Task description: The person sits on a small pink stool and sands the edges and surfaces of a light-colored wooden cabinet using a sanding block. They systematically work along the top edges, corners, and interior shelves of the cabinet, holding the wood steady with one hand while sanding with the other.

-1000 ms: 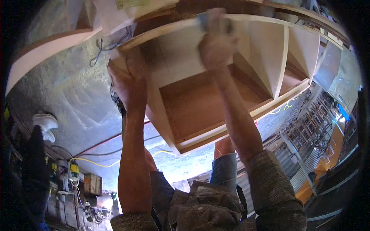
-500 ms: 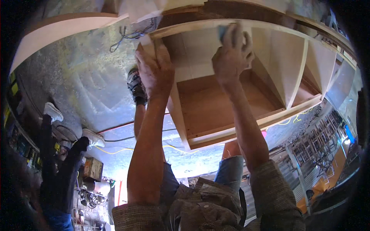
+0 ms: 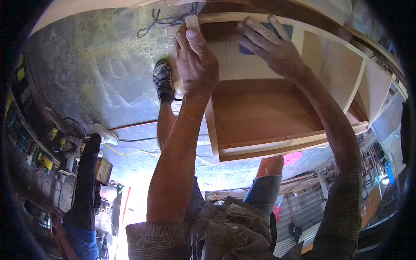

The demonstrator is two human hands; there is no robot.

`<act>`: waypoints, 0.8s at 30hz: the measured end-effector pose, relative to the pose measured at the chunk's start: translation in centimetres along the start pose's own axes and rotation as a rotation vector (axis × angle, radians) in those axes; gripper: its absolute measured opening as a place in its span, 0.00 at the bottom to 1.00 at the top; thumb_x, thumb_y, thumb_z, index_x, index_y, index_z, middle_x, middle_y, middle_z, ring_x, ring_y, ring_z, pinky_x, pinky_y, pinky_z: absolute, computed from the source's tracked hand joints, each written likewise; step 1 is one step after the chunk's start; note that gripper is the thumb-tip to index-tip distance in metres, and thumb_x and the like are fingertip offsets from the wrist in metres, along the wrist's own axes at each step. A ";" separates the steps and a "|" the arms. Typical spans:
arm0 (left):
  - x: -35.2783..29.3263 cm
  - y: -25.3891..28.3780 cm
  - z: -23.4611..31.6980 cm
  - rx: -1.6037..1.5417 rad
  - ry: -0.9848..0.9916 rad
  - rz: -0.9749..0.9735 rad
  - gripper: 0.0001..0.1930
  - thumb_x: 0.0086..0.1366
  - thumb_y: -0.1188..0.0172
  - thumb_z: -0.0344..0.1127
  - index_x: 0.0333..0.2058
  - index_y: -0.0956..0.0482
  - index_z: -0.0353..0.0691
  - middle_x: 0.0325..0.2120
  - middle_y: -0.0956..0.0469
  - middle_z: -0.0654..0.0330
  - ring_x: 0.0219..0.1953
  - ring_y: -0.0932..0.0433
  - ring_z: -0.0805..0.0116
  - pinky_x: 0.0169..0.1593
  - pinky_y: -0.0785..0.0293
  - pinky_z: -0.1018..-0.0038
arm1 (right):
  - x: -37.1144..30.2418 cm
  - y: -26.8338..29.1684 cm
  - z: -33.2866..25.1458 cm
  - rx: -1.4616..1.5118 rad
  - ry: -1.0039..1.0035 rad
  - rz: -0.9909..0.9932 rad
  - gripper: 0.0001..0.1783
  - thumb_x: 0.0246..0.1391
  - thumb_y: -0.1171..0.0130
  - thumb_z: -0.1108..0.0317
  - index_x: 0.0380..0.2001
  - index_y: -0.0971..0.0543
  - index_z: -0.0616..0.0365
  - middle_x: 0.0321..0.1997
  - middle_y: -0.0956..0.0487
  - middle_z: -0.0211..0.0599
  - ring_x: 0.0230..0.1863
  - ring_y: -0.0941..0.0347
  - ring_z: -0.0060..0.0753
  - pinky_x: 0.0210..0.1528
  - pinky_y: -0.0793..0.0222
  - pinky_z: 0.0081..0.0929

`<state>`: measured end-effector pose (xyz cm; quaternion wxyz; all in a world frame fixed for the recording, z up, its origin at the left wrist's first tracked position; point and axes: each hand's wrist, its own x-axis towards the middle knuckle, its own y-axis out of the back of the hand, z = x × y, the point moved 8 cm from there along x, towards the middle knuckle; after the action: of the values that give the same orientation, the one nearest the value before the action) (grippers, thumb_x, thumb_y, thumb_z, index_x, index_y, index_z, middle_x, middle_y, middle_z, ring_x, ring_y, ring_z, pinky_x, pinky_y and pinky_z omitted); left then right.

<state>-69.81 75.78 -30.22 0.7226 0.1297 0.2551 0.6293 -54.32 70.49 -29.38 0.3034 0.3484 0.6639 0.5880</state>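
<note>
A wooden cabinet frame [image 3: 213, 130] with open compartments stands tilted in front of me. My left hand [image 3: 197, 65] is closed round its upper left corner, the thumb lying along the pale edge strip. Inside the near compartment, toward the top, my right hand [image 3: 273, 45] presses a dark blue-grey sheet of sandpaper [image 3: 248, 48] against the pale inner panel [image 3: 234, 69]. Those fingers are stretched and spread over the sheet, holding it to the wood, and they partly hide it. Below them is the reddish-brown board [image 3: 264, 115] of the compartment.
Another person's dark-clothed leg and shoe [image 3: 105, 133] are at the left. Near the cabinet's upper left corner lies a dark cord [image 3: 156, 21] on the stained concrete floor [image 3: 95, 65]. A yellow cable [image 3: 125, 154] runs behind my legs. A long curved board [image 3: 86, 11] spans the upper left.
My right hand has shifted right and its fingers have spread from a tighter grip, showing more of the sandpaper. My view has moved, and my left hand still grips the cabinet corner.
</note>
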 end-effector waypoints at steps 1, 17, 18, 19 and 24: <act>-0.4 -0.2 0.1 -0.031 0.016 -0.004 0.27 0.71 0.71 0.51 0.50 0.37 0.30 0.39 0.33 0.39 0.44 0.34 0.38 0.47 0.37 0.52 | 0.4 0.8 -0.4 0.056 -0.005 0.029 0.28 0.48 0.47 0.68 0.56 0.30 0.43 0.66 0.39 0.25 0.68 0.47 0.29 0.67 0.51 0.49; -0.3 -0.2 -1.0 -0.032 -0.054 0.054 0.27 0.71 0.70 0.51 0.49 0.34 0.31 0.40 0.31 0.39 0.43 0.32 0.38 0.47 0.35 0.53 | 3.4 -0.3 -1.4 0.055 0.028 0.167 0.28 0.47 0.45 0.68 0.55 0.29 0.43 0.66 0.38 0.24 0.67 0.45 0.26 0.67 0.51 0.44; -0.3 -0.4 -1.1 -0.078 -0.003 0.038 0.27 0.71 0.69 0.52 0.49 0.34 0.32 0.39 0.31 0.39 0.43 0.32 0.38 0.47 0.35 0.52 | 3.7 -1.7 -1.1 0.037 0.044 0.252 0.28 0.46 0.44 0.69 0.55 0.29 0.44 0.66 0.38 0.24 0.67 0.45 0.27 0.67 0.51 0.45; -0.1 -0.1 -1.2 -0.113 0.049 0.046 0.28 0.70 0.69 0.52 0.49 0.34 0.32 0.39 0.32 0.39 0.43 0.32 0.38 0.47 0.35 0.52 | 4.3 -1.5 -1.0 0.037 0.066 0.233 0.28 0.46 0.44 0.68 0.55 0.29 0.45 0.66 0.38 0.27 0.67 0.44 0.30 0.66 0.50 0.45; -1.1 -0.2 -1.7 0.016 -0.003 0.018 0.28 0.70 0.68 0.53 0.51 0.36 0.33 0.41 0.31 0.38 0.44 0.32 0.37 0.47 0.35 0.53 | 5.1 1.8 -1.1 0.177 0.066 0.071 0.34 0.47 0.42 0.67 0.60 0.36 0.52 0.67 0.41 0.37 0.65 0.43 0.41 0.63 0.46 0.46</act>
<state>-70.59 74.40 -31.53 0.7163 0.1390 0.2577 0.6334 -57.91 74.16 -27.37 0.2281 0.3776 0.7102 0.5487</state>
